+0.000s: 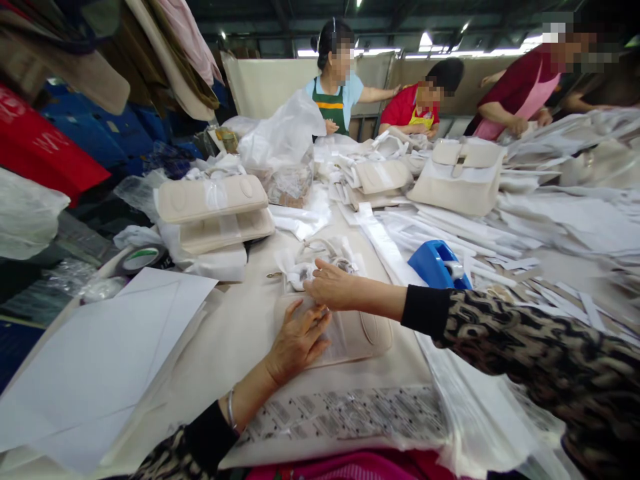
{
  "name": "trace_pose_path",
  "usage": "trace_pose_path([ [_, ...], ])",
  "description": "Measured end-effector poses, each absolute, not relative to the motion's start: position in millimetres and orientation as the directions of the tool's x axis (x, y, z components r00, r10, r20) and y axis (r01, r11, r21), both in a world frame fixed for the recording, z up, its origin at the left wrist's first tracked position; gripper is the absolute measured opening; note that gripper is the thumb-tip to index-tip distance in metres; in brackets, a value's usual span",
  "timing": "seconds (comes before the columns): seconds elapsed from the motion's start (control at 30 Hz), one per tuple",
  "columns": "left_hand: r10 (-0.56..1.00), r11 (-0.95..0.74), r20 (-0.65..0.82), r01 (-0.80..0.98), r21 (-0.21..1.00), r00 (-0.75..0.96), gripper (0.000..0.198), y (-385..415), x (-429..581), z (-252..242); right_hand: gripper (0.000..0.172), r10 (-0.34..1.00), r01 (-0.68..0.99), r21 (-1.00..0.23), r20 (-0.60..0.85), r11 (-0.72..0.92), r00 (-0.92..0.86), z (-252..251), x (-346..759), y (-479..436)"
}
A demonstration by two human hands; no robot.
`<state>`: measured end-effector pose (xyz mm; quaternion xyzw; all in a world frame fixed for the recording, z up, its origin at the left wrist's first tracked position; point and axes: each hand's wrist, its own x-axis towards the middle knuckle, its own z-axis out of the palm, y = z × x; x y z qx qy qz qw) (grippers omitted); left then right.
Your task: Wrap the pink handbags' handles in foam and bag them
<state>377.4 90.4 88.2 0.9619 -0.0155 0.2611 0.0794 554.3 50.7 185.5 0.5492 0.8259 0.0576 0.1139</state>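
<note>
A cream handbag lies flat on the table in front of me, with clear film across its flap. My left hand rests on the flap, palm down and fingers spread. Just beyond it, my right hand reaches in from the right, its fingers bent at the white wrapping at the bag's far edge. What the right fingertips hold, if anything, is hidden. A wrapped strap or handle is bunched there, and a small metal clasp lies to its left.
White sheets lie at left, near a tape roll and stacked cream bags. A blue tape dispenser stands right of my hands. Packet strips line the front edge. Another bag and several people are across the table.
</note>
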Motion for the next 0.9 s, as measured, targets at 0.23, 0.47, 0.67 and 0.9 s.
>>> trace_pose_path([
  [0.23, -0.015, -0.992, 0.521, -0.079, 0.101, 0.853, 0.041, 91.3, 380.1, 88.3, 0.014, 0.872, 0.827, 0.284, -0.096, 0.486, -0.479, 181.0, 566.0, 83.5],
  [0.47, -0.014, -0.993, 0.502, -0.070, 0.092, 0.865, 0.042, 92.8, 380.8, 88.3, 0.030, 0.837, 0.805, 0.226, -0.161, 0.548, -0.524, 175.6, 584.5, 89.0],
  [0.67, -0.067, -0.992, 0.463, -0.110, 0.065, 0.884, 0.042, 92.4, 380.9, 90.9, 0.024, 0.894, 0.866, 0.231, -0.043, 0.444, -0.447, 185.2, 606.7, 89.7],
  [0.9, -0.037, -0.994, 0.478, -0.084, 0.077, 0.878, 0.044, 92.7, 379.1, 89.7, 0.052, 0.974, 0.982, -0.012, 0.129, 0.187, -0.184, 181.9, 602.8, 68.1],
])
